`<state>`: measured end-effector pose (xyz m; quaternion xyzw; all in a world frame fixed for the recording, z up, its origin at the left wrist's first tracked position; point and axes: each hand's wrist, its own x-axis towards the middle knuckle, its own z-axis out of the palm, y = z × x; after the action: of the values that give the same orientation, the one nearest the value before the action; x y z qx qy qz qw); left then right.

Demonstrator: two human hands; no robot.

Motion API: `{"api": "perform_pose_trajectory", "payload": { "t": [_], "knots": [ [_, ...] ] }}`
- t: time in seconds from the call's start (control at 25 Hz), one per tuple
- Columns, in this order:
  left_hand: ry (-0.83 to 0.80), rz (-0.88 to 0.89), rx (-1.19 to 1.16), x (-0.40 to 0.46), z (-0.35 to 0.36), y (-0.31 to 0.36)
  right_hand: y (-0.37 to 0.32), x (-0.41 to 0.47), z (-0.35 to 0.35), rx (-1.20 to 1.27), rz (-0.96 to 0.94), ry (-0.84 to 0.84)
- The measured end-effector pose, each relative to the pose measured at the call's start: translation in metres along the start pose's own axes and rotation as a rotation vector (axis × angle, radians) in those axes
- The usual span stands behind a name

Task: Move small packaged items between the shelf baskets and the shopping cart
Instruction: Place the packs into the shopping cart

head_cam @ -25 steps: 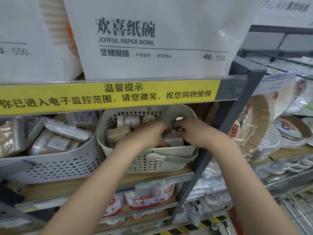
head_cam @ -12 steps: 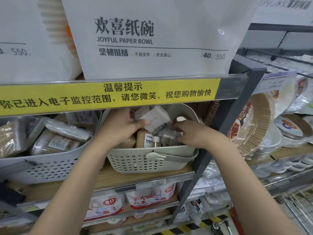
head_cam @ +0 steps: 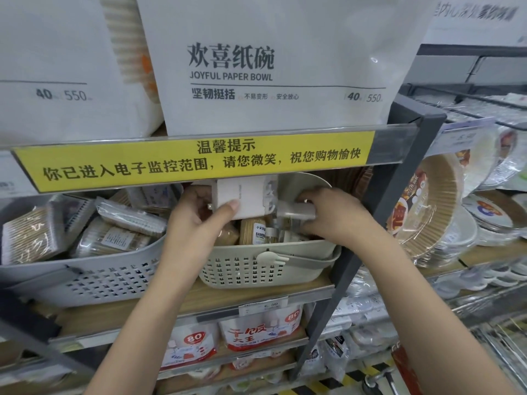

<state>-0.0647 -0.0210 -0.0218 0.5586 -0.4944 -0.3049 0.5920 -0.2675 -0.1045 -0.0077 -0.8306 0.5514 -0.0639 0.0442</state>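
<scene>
Head view: left hand (head_cam: 196,220) pinches a white box (head_cam: 242,198) above the beige basket (head_cam: 268,266); right hand (head_cam: 330,215) apparently grips a small pack (head_cam: 296,211); cart transfer remains.

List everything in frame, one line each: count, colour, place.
white box: 1, white, gripped above the beige basket
small packet: 1, pale grey, in the right hand over the same basket
beige basket: 1, beige, middle shelf, centre
bamboo toothpick tube: 1, tan, upright in the beige basket
grey basket: 1, grey, middle shelf, left
clear-wrapped packs: several, tan sticks, in the grey basket
paper bowl bags: 2, white, top shelf
yellow notice strip: 1, yellow, shelf edge
paper plates: stacks, brown and white, right shelves
red-and-white packs: 2 or more, lower shelf
left hand: 1, holds the white box
right hand: 1, grips the small packet
</scene>
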Motion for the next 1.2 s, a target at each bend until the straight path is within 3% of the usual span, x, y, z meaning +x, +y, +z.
{"api": "perform_pose_trajectory", "payload": {
  "t": [0.2, 0.48, 0.64, 0.84, 1.2],
  "knots": [
    [0.008, -0.116, -0.463, -0.028, -0.006, 0.004, -0.012, -0.057, -0.020, 0.551, -0.110, 0.333],
    [-0.298, -0.313, -0.595, -0.076, 0.006, 0.006, -0.013, -0.148, -0.006, 1.230, 0.204, 0.528],
    [-0.447, -0.392, -0.471, -0.099, 0.040, -0.001, 0.006, -0.190, 0.022, 1.381, 0.448, 0.583],
    [-0.643, -0.413, -0.381, -0.122, 0.109, -0.002, 0.052, -0.239, 0.036, 1.394, 0.610, 0.646],
    [-0.871, -0.623, -0.294, -0.182, 0.304, -0.025, 0.188, -0.358, 0.065, 1.359, 1.097, 0.834]
  ]
}}
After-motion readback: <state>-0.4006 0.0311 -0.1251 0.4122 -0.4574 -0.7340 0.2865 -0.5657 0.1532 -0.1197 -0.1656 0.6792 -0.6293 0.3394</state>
